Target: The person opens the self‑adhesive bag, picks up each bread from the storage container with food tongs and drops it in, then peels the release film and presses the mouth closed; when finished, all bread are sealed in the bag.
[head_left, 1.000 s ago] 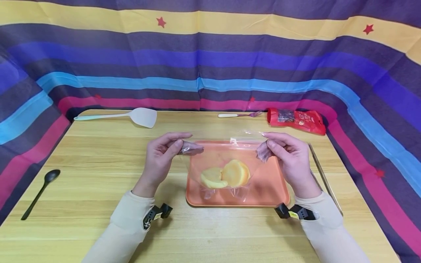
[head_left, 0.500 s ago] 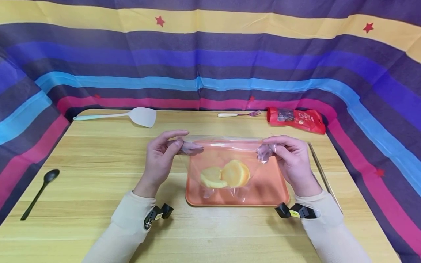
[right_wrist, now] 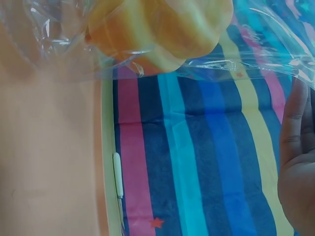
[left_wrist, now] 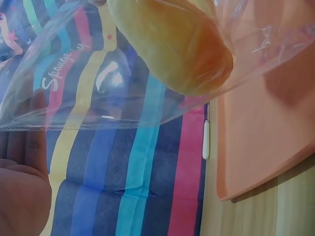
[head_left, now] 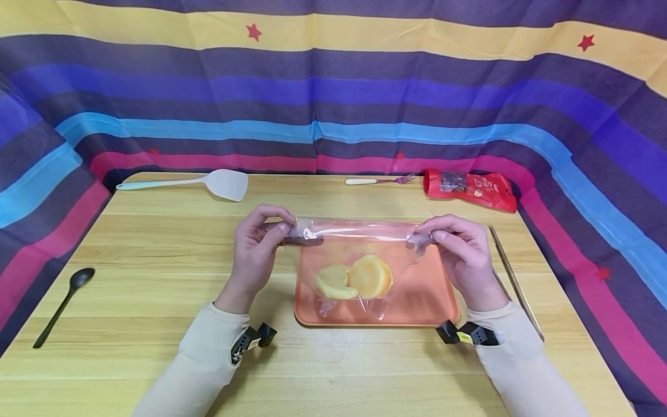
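Bag (head_left: 359, 255): 1 | buns (head_left: 356, 278): 2 | hands: left (head_left: 255, 249), right (head_left: 464, 255), fingers pinching top corners

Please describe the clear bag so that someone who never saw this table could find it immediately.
Look at the orange tray in the middle of the wooden table. Above it, the left hand and right hand pinch the top corners of the bag. It is the only transparent thing, with yellow buns inside.

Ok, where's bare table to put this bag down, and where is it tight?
Bare wood lies between the black spoon and the left hand, and along the near edge before the orange tray. It is tighter at the back right, by the fork, the red packet and the chopsticks.
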Demonstrator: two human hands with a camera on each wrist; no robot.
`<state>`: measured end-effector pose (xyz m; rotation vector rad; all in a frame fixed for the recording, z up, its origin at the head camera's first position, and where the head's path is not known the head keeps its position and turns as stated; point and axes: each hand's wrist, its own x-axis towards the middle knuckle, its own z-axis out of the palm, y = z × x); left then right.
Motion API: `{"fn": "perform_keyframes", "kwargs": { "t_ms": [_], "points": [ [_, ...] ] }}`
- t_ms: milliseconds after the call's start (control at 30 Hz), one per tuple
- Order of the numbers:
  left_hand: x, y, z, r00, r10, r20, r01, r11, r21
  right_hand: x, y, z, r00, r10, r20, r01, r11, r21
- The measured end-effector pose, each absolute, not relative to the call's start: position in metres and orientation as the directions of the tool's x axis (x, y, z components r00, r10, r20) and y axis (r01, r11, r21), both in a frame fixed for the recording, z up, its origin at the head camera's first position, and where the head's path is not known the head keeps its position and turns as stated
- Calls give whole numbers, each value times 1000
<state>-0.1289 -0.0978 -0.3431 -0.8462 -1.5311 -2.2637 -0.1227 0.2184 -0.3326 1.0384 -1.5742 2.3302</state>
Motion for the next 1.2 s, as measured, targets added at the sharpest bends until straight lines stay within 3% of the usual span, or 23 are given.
{"fn": "perform_keyframes", "kwargs": {
  "t_ms": [200, 433, 533, 700, 1033, 1200],
  "points": [
    [-128, -98, -343, -796, 103, 597, 514, -406, 756, -123, 217, -332, -757, -215, 617, -501, -415, -759],
    [-127, -97, -344, -801, 95, 591, 539, -317, 781, -121, 213, -331, -841, -115, 528, -505, -181, -844],
    [-127, -97, -342, -791, 123, 599, 538, -324, 778, -121, 213, -330, -853, -106, 510, -491, -163, -855],
    [-127, -98, -341, -790, 158, 593, 527, -319, 787, -122, 214, -330, -841, -122, 527, -503, -184, -845],
    [-124, -99, -340, -812, 179, 555, 504, -262, 823, -121, 215, -330, -770, -56, 636, -633, -66, -772],
    [-125, -98, -340, -783, 184, 594, 531, -299, 793, -123, 215, -331, -747, -93, 659, -663, 16, -749]
  ]
}}
